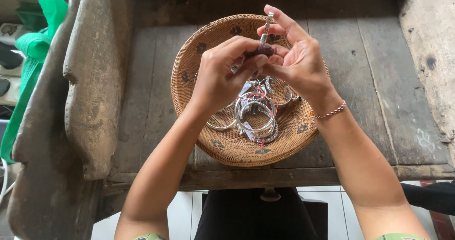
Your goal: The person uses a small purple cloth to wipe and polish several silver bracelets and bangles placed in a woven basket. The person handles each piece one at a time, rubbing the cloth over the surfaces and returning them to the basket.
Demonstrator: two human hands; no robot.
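Both hands meet above a round woven basket (222, 147) on a worn wooden table. My right hand (296, 60) pinches a thin twisted silver bracelet (267, 27) that sticks up between its fingers. My left hand (222, 71) presses a small dark maroon cloth (264, 49) against the lower part of that bracelet. In the basket below lie several silver bangles (256, 114), some with small tags. A thin red-and-white cord bracelet (332, 111) circles my right wrist.
The table (360, 78) is rough grey wood with cracks. A heavy carved wooden piece (90, 88) stands along the left side. Green fabric (35, 45) hangs at the far left. White floor tiles and dark clothing show below the table edge.
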